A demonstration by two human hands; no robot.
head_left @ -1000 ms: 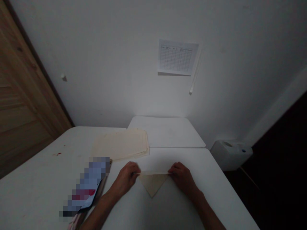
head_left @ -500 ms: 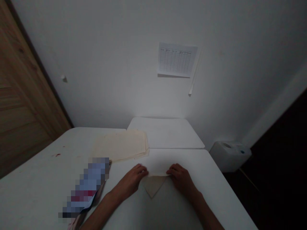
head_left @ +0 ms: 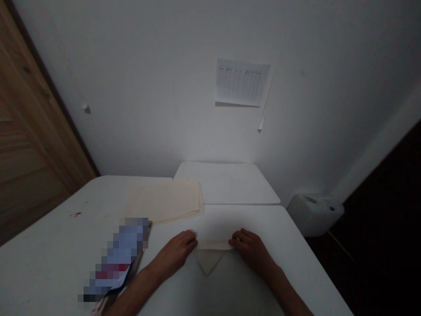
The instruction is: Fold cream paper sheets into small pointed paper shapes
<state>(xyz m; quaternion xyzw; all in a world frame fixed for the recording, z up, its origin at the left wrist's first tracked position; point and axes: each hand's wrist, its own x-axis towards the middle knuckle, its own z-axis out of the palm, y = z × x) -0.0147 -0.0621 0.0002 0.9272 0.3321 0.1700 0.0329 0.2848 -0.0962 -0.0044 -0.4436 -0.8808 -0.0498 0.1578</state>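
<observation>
Because it looks like thin folded sheet, judging it as very light, semi-stiff along creases, floppy elsewhere. Landmark = cream paper stack [head_left: 167,197]. Left to right: pixelated flat item [head_left: 116,254], identity unclear, nearside and left of the stack; left hand [head_left: 179,248], nearside of the stack, fingers bunched narrow, holding the left end of the folded band, thumb hidden; folded paper triangle [head_left: 208,260], nearside and right of the stack, on the white table [head_left: 241,298], point toward the wearer, pale band across its far edge; right hand [head_left: 251,248], farther right of the stack, fingers narrow on the band's right end. Handling guess: not fragile to a light pinch, but creases and tears if tugged; may skid on the smooth top. Best hold: both ends of the band, where layers double up. Leave the single point alone, likely bends.
</observation>
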